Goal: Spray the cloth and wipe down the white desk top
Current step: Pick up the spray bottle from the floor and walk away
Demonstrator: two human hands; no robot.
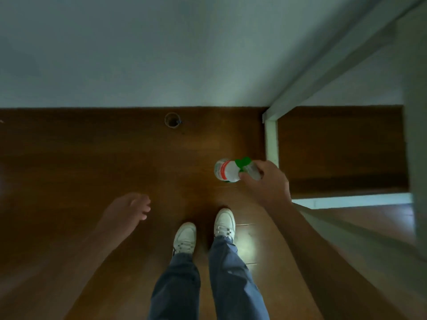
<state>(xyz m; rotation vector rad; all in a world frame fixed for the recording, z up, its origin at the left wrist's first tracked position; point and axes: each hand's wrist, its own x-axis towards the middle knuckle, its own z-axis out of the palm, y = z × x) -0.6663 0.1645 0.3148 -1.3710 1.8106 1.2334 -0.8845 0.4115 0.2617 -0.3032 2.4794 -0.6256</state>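
I look straight down at a brown wooden floor. My right hand (265, 181) is closed around the top of a clear spray bottle (227, 170) with a green nozzle and a red band, held low above the floor beside the white desk frame (271, 144). My left hand (131, 209) hangs free at the left, fingers loosely curled and apart, holding nothing. No cloth is in view. Only the desk's white leg and its frame bars show at the right; the desk top itself is not clearly visible.
A pale wall (161, 54) meets the floor just ahead. A small round dark object (172, 120) sits on the floor by the wall. My feet in white sneakers (184, 237) stand below the bottle. Another white bar (351, 200) runs low at the right.
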